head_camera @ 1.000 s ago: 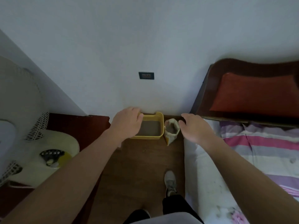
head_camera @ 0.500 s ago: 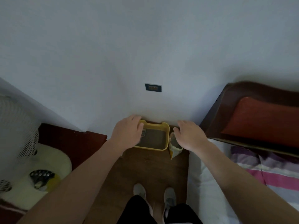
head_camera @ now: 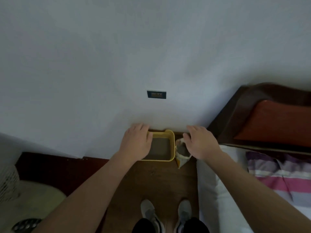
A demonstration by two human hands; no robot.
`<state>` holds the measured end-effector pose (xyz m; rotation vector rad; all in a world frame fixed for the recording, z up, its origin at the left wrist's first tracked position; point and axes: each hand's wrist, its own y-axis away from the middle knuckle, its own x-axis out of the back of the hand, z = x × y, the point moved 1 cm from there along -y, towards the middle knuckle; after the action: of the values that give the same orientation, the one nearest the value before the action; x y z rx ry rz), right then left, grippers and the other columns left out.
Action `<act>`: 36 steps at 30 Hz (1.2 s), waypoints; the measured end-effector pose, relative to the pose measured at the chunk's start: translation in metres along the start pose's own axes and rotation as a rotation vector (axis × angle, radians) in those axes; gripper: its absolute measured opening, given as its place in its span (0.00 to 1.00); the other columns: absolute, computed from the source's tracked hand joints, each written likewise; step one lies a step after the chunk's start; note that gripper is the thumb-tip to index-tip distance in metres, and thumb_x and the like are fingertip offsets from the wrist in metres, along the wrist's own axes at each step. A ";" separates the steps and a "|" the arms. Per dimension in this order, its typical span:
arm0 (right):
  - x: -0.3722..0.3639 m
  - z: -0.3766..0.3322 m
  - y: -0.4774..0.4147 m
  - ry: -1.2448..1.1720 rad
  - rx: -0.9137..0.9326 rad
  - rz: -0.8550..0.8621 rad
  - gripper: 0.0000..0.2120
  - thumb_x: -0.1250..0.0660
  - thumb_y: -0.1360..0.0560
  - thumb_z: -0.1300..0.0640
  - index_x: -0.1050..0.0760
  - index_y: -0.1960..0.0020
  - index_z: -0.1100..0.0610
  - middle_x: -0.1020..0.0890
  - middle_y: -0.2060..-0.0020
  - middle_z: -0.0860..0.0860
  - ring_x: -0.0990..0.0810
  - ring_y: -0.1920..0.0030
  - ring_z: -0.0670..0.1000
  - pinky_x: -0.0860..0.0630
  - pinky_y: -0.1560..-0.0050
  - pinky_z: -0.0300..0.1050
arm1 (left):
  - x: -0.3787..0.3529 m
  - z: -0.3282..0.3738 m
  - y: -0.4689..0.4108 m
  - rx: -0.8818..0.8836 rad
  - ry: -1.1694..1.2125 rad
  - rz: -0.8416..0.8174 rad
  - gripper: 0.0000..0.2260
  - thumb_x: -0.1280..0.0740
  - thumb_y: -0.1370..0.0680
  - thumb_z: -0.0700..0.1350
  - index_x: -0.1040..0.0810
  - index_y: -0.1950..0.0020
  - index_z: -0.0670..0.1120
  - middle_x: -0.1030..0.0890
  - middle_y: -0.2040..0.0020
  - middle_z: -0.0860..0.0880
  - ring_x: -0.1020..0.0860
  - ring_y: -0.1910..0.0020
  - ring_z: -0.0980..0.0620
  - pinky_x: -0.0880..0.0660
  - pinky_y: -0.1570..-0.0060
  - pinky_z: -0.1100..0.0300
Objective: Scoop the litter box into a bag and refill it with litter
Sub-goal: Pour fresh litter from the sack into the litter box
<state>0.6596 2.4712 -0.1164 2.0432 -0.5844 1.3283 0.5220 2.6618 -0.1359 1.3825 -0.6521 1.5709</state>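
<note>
A yellow litter box with grey litter inside sits on the wooden floor against the white wall. To its right stands a small open bag with grey litter in it. My left hand is stretched forward, palm down, in front of the box's left part, fingers relaxed and holding nothing. My right hand reaches forward over the bag's right side, fingers spread, also holding nothing. Whether either hand touches the box or bag I cannot tell.
A bed with a striped sheet, dark headboard and red pillow flanks the right. A dark low cabinet and a white fan stand on the left. My two shoes stand on the narrow floor strip. A wall socket is above the box.
I have stepped closer to the wall; both feet now stand side by side. Both hands stay stretched forward, the right one now over the bag.
</note>
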 end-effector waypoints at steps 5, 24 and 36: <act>-0.035 0.025 -0.024 -0.015 -0.045 0.018 0.18 0.50 0.17 0.46 0.28 0.39 0.55 0.22 0.44 0.51 0.25 0.41 0.55 0.29 0.43 0.50 | -0.033 0.009 -0.035 -0.033 -0.026 -0.025 0.20 0.48 0.16 0.53 0.33 0.27 0.48 0.29 0.29 0.47 0.32 0.29 0.48 0.36 0.29 0.50; -0.374 0.195 -0.197 0.023 -0.198 0.081 0.20 0.50 0.18 0.46 0.29 0.36 0.56 0.22 0.40 0.55 0.26 0.39 0.55 0.27 0.41 0.52 | -0.411 -0.028 -0.190 -0.135 0.071 -0.057 0.22 0.45 0.17 0.54 0.37 0.24 0.50 0.32 0.25 0.50 0.33 0.27 0.51 0.35 0.28 0.51; -0.543 0.295 -0.285 0.123 -0.217 0.113 0.20 0.50 0.19 0.46 0.29 0.36 0.56 0.22 0.43 0.56 0.26 0.42 0.58 0.27 0.43 0.55 | -0.608 -0.040 -0.280 -0.331 0.076 -0.085 0.21 0.43 0.17 0.52 0.36 0.25 0.48 0.29 0.28 0.47 0.30 0.30 0.46 0.29 0.33 0.47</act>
<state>0.8219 2.4791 -0.7768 1.7635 -0.7627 1.3802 0.7207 2.6458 -0.7767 1.0849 -0.7584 1.3696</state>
